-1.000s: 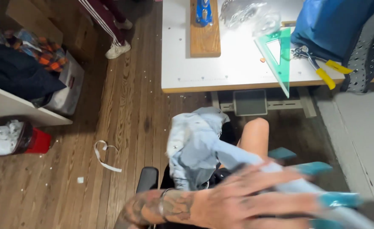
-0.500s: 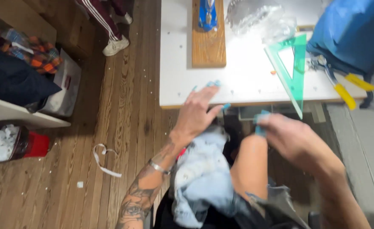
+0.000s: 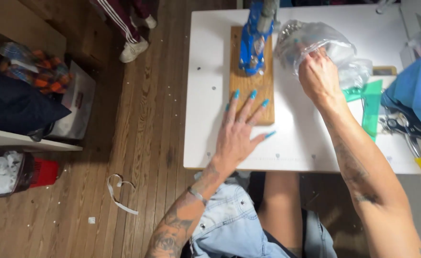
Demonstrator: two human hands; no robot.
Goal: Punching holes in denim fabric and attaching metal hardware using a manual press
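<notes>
Wooden board (image 3: 251,81) runs lengthwise away, left hand (image 3: 239,131) atop

White table (image 3: 205,119): seen from above, set over a wood plank floor (image 3: 139,157).
Wooden board (image 3: 248,91): laid flat on the table, with a blue press tool (image 3: 253,40) mounted at its far end.
Left hand (image 3: 239,134): spread flat, palm down, fingertips resting on the near end of the board.
Right hand (image 3: 319,79): closed on a clear plastic bag (image 3: 315,40) just right of the board.
Green set square (image 3: 370,107): partly covered by the bag.
Yellow-handled pliers (image 3: 413,143): at the table's right edge, beside blue fabric (image 3: 418,91).
Light denim garment (image 3: 234,229): held in the lap.
</notes>
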